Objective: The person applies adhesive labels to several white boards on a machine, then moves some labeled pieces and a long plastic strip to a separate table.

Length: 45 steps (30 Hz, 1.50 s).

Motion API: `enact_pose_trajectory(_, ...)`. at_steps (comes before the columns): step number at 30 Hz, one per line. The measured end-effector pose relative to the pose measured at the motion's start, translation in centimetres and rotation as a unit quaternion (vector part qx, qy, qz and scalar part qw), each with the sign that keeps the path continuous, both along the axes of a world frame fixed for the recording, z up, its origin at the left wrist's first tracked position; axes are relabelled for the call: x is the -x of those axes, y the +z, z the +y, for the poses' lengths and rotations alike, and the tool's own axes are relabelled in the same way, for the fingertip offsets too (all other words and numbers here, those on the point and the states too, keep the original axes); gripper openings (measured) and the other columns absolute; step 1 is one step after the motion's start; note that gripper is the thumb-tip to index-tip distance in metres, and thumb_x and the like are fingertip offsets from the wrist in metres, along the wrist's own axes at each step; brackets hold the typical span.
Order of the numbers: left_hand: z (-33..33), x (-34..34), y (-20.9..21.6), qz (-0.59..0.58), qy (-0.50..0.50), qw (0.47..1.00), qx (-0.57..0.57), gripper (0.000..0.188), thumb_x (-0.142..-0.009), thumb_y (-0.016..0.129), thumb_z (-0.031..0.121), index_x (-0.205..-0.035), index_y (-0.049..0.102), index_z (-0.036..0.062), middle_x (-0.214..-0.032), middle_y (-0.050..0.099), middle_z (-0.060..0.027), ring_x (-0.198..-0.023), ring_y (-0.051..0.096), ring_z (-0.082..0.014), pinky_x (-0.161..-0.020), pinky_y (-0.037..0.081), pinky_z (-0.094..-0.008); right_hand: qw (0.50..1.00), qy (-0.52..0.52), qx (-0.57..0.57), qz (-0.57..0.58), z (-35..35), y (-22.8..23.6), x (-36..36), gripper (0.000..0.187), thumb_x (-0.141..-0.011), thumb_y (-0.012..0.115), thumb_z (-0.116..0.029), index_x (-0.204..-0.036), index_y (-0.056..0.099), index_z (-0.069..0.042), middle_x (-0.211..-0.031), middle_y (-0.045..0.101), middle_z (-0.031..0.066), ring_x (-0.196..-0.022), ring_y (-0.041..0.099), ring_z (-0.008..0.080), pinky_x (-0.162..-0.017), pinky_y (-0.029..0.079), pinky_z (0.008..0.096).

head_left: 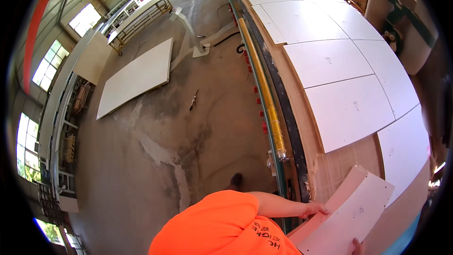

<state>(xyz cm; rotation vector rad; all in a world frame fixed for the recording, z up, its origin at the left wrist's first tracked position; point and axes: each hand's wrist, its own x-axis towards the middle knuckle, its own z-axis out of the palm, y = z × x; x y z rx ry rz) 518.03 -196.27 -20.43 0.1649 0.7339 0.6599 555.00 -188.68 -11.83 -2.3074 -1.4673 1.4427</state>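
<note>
A narrow white panel (351, 212) with small dark holes is tilted at the near end of the machine bed, lying partly over a second pale panel (339, 191). My left hand (314, 210) is closed on the left edge of these panels, thumb on top. At the near right edge, my right hand (357, 246) grips the upper panel; most of it is out of the picture. Farther along the bed lie several cut white panels (349, 108), fitted close together with thin gaps. A bare brown patch of bed (351, 160) shows beside the held panels.
A yellow roller (264, 89) runs along the bed's left side, above red fittings (264, 126). On the floor lie a large white board (139, 78) and a small tool-like object (194, 99). A pale post (188, 30) stands farther off; long benches (137, 16) line the left wall.
</note>
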Motion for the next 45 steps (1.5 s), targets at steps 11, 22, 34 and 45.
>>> enact_pose_trajectory(11,-1.1,21.2,7.3,-0.13,0.229,0.933,-0.246,0.04,-0.076,0.073,0.03,-0.1,0.056,0.0024,-0.087,0.061,-0.0051,-0.075,0.06,-0.0143,-0.068,0.05,-0.0285,0.978,-0.037,-0.203,0.025,-9.1,18.4,18.3,0.069,-0.069,0.074,-0.028,-0.116,0.045,0.013,-0.108,0.052,0.0199,-0.097,0.048,0.0287,-0.086,0.042,0.0397)
enact_pose_trajectory(22,-19.4,63.9,6.6,0.253,0.543,0.767,-0.23,0.031,-0.081,0.067,0.03,-0.1,0.058,0.0075,-0.076,0.054,0.0038,-0.062,0.049,-0.0051,-0.052,0.041,-0.0205,0.908,0.268,-0.318,0.051,-5.8,16.8,48.0,0.031,-0.073,0.066,-0.017,-0.09,0.055,0.007,-0.082,0.053,0.0107,-0.075,0.048,0.0185,-0.066,0.039,0.0324)
enact_pose_trajectory(34,-59.8,64.0,-11.7,0.411,0.267,0.677,0.55,0.07,-0.069,0.067,0.055,-0.109,0.06,-0.0019,-0.109,0.062,-0.0176,-0.101,0.058,-0.0269,-0.087,0.044,-0.0354,0.551,0.796,-0.209,-0.142,1.0,-9.4,94.8,0.042,-0.073,0.056,-0.042,-0.068,0.067,-0.001,-0.069,0.063,0.0136,-0.066,0.062,0.0287,-0.062,0.049,0.0396)
enact_pose_trajectory(45,-47.7,64.7,-14.9,0.173,0.55,0.554,0.601,0.07,-0.081,0.056,0.051,-0.119,0.05,-0.0069,-0.115,0.056,-0.0184,-0.105,0.052,-0.0266,-0.088,0.041,-0.0373,0.482,0.83,-0.065,-0.272,2.9,-14.4,127.5,0.049,-0.069,0.059,-0.047,-0.085,0.069,-0.002,-0.09,0.066,0.0171,-0.087,0.064,0.0303,-0.075,0.051,0.0385)
